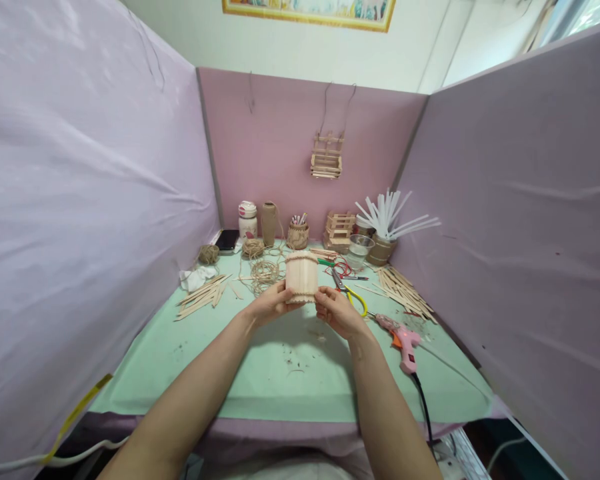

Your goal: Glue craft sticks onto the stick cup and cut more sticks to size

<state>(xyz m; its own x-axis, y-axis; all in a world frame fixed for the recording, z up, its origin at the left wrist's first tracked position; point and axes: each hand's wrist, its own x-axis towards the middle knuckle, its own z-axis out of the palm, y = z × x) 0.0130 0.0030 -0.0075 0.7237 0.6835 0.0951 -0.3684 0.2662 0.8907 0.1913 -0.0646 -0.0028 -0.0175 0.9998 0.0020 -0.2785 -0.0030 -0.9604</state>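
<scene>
Between my two hands is a pale round holder made of wooden sticks, with bumpy bands around its top and bottom edges. It is upright over the middle of the table. My left hand grips its lower left side, fingers reaching underneath. At the lower right edge, the closed fingers of my right hand hold it too. Just right of that hand lie scissors with yellow handles. Farther right a pink glue gun rests on the table. Behind the holder is loose twine.
Loose wooden sticks lie left and right. Along the back stand a white jar, a twine-wrapped bottle, a pen holder, a clear bowl and a pot of white glue sticks. The glue gun's black cord runs over the front edge.
</scene>
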